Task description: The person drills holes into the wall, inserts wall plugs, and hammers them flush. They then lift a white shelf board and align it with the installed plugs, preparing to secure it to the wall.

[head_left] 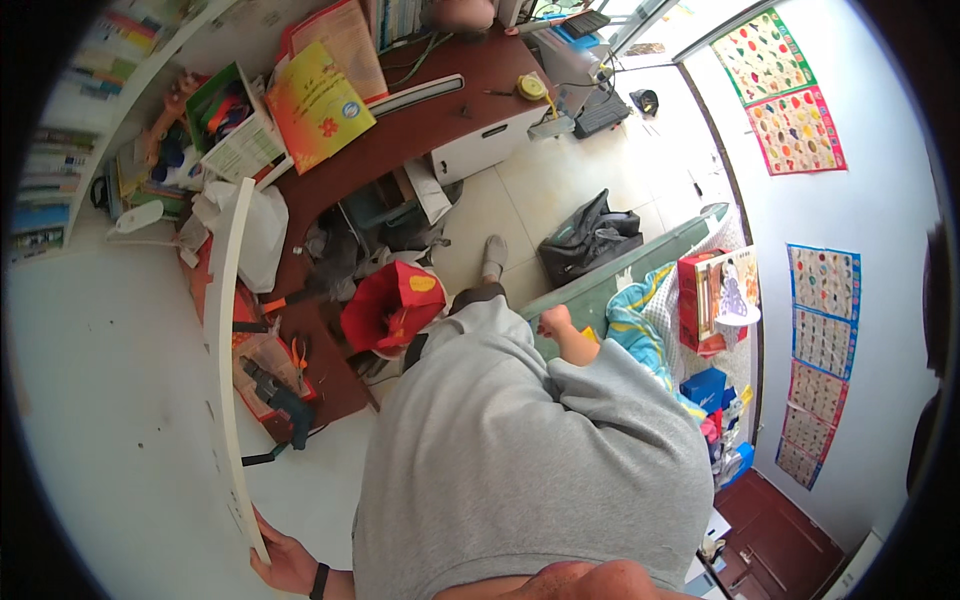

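We grip the white board (224, 310) by its end in our left hand (284, 562), drill (283, 402) at desk's (405, 135) near corner; right hand (555, 321) curled, can't tell if holding anything.

Yellow booklet (318, 105), wall charts (822, 283), all illegible

A long white board (221, 320) shows a smooth, matt surface at frame left; a grey sweatshirt (530, 440) of matt, creased cloth dominates the centre.
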A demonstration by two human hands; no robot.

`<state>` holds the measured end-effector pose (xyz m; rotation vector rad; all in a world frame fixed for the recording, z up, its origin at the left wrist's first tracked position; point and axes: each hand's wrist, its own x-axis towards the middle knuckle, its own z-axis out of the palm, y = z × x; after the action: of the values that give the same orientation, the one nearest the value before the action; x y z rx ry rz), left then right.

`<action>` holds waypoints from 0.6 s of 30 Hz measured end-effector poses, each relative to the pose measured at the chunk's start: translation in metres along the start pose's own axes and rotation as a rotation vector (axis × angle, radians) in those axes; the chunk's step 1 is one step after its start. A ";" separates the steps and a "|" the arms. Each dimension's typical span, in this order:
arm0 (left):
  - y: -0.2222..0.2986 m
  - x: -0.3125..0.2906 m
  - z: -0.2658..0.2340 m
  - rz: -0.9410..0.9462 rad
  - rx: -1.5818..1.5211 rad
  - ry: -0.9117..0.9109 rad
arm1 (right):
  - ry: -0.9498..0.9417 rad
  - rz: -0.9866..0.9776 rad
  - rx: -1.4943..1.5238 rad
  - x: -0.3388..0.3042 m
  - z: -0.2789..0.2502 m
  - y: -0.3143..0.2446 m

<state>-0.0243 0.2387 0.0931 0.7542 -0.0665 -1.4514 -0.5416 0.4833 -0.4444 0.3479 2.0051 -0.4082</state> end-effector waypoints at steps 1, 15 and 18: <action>-0.016 -0.008 0.013 -0.008 0.003 0.014 | -0.013 -0.066 0.029 0.014 -0.006 -0.010; -0.305 -0.013 0.196 -0.403 0.332 0.018 | -0.096 -0.286 0.690 0.076 -0.172 -0.145; -0.347 -0.002 0.227 -0.559 0.422 -0.113 | 0.035 -0.103 0.826 0.098 -0.190 -0.084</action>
<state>-0.4321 0.1670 0.0963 1.0891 -0.2729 -2.0479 -0.7711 0.4961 -0.4398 0.7572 1.8068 -1.3034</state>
